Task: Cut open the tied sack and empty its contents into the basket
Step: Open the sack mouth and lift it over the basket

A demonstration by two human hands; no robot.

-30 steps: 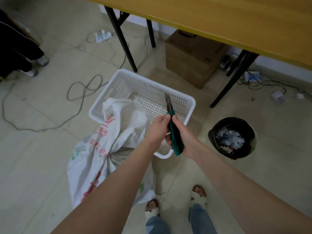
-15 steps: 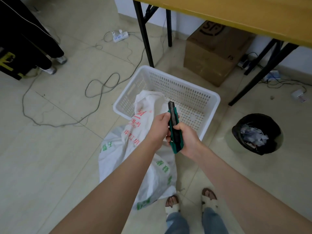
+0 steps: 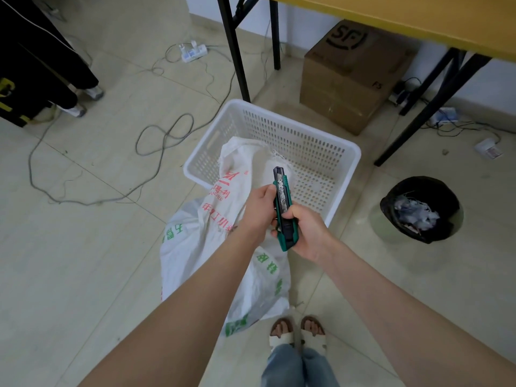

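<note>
Standing over the white sack (image 3: 195,238), slumped on the tiles, top draped over the near rim of the white basket (image 3: 301,141). Blocking the view of its mouth: a green utility knife (image 3: 282,202), right hand (image 3: 310,233) wrapped round the handle, left hand (image 3: 258,209) pinching the upper body. Rightward, a black bin (image 3: 435,185); beyond, a cardboard box (image 3: 349,79) under the yellow table (image 3: 418,20).
</note>
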